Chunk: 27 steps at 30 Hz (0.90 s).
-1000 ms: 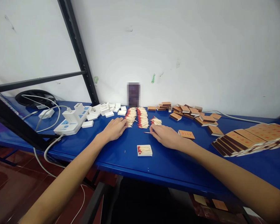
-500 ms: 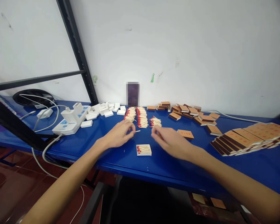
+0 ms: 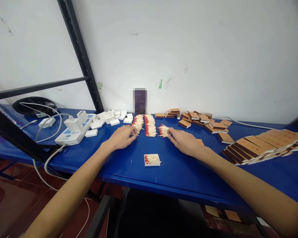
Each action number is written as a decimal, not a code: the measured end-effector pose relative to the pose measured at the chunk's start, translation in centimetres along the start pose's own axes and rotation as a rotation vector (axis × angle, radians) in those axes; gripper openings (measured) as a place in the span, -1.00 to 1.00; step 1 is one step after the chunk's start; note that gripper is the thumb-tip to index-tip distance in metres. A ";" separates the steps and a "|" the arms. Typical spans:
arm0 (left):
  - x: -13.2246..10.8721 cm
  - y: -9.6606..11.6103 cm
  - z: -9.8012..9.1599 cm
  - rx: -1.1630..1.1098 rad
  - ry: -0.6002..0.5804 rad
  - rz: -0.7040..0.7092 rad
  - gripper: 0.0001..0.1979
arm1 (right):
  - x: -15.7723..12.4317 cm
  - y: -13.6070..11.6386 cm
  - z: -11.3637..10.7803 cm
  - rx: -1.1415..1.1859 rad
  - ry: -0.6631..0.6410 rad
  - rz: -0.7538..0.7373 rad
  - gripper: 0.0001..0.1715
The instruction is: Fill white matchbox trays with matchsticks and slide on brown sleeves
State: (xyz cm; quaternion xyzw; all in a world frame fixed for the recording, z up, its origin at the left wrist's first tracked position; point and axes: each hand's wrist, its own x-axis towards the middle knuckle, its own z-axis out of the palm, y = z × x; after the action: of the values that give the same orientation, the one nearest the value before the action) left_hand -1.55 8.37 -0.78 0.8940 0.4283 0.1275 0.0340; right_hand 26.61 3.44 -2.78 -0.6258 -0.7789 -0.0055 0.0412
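My left hand [image 3: 124, 136] is curled at the near end of the left match row [image 3: 138, 121], its fingers closed on a match there. My right hand [image 3: 185, 141] reaches the small match pile [image 3: 164, 129], fingertips closed at the plain ends of matches; how many are between them is hidden. Between the piles lies a long middle match row [image 3: 150, 125], red heads facing left. Nearer to me sits an open white matchbox tray [image 3: 152, 160] with several matches in it, one poking past its right edge. Partly behind my right forearm is a brown matchbox sleeve [image 3: 200, 141].
White empty-looking trays [image 3: 109, 117] are heaped at back left, beside a power strip [image 3: 71, 134] with cables. Brown matchboxes [image 3: 201, 117] are heaped at back right, and stacked brown sleeves [image 3: 258, 145] fan out at right. A black metal post [image 3: 78, 49] stands left.
My left hand has moved back and left to the left match row; a pale stick stood out from its fingers before. My right hand has moved slightly back to the small pile, its fingertips now on it.
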 end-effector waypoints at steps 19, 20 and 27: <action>0.0 -2.8 1.6 0.018 0.008 -0.019 -0.85 | -1.5 -1.0 -1.0 0.042 0.108 -0.003 -0.76; 0.0 -2.8 1.6 0.025 0.008 -0.017 -0.84 | -1.8 -1.5 -1.2 0.073 0.132 -0.031 -0.79; -0.4 -2.2 1.6 0.113 0.006 -0.015 -0.80 | -4.5 -5.2 -1.9 0.251 0.071 -0.382 -0.83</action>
State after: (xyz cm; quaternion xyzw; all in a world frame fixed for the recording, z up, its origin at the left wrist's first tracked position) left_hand -3.07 9.55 -2.76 0.8909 0.4414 0.1057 -0.0168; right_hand 22.58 -2.16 -0.99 -0.4562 -0.8759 0.0620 0.1443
